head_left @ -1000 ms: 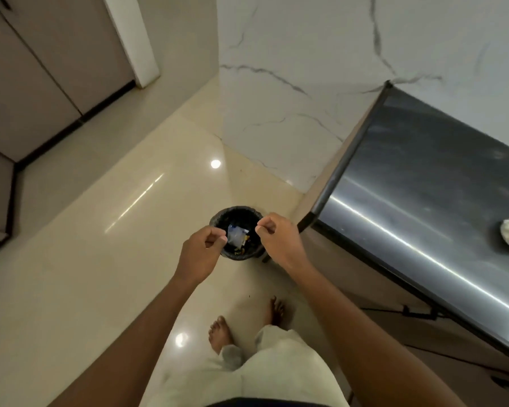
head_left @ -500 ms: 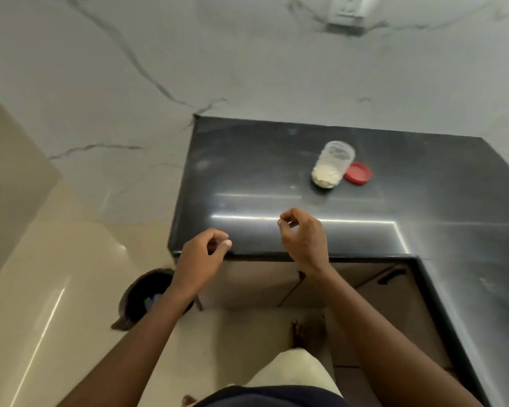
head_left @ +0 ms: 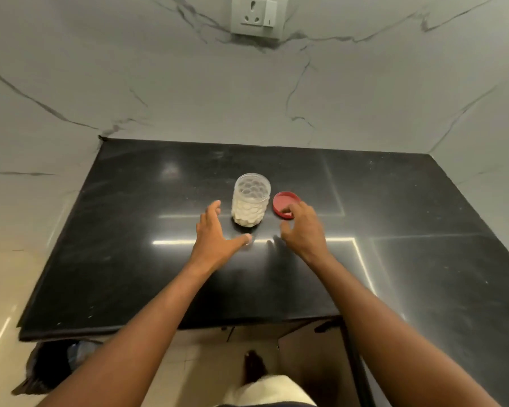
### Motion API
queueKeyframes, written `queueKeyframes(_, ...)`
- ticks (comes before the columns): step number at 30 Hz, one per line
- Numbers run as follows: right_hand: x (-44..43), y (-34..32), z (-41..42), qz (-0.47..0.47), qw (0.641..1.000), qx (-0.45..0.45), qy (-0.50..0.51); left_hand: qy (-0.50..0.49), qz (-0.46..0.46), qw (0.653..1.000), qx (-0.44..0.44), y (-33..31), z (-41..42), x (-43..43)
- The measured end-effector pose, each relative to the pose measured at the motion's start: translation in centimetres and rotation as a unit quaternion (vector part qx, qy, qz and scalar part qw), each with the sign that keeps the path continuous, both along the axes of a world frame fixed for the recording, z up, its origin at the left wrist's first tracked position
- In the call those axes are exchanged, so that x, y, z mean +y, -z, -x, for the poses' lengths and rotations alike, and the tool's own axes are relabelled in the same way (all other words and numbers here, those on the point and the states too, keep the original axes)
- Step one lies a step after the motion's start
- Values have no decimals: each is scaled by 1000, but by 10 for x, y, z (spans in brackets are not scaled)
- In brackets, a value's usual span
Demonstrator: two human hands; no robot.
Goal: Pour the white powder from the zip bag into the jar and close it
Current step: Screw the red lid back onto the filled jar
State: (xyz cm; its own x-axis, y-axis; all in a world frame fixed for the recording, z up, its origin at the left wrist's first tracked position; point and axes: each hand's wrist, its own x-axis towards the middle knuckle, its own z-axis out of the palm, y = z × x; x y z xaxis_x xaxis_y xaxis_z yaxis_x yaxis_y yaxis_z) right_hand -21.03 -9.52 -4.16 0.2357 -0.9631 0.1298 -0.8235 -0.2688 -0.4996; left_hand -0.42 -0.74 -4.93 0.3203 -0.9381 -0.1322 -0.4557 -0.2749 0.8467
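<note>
A clear dimpled jar (head_left: pixel 251 198) stands upright and uncovered on the black countertop (head_left: pixel 130 254), its lower half filled with white powder. Just right of it lies a red lid (head_left: pixel 283 200), flat on the counter. My left hand (head_left: pixel 218 239) hovers open at the jar's lower left, fingers spread, a short gap from the jar. My right hand (head_left: pixel 304 227) is over the near edge of the red lid, fingers curled and apart, holding nothing that I can see. No zip bag shows on the counter.
A black bin (head_left: pixel 53 365) with a liner stands on the floor below the counter's left front corner. A wall socket (head_left: pixel 257 14) sits high on the marble wall. My bare foot (head_left: pixel 254 367) is on the floor near the cabinet front.
The view swung from the floor bin up to the counter. Both hands left the bin and reached forward, the left to beside the jar and the right onto the red lid.
</note>
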Motion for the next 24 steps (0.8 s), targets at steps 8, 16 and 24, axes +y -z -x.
queueKeyframes(8, -101, 2, 3, -182, 934, 243, -188, -74, 25, 994, 69, 2, 39, -65)
queueKeyframes(16, -127, -7, -7, -162, 907, 297, -251, -94, 29, 992, 76, 7, 31, -74)
queueKeyframes(24, -108, -61, -3, -100, 971, -218, -21, -70, -5, 996, 56, 5, 22, -72)
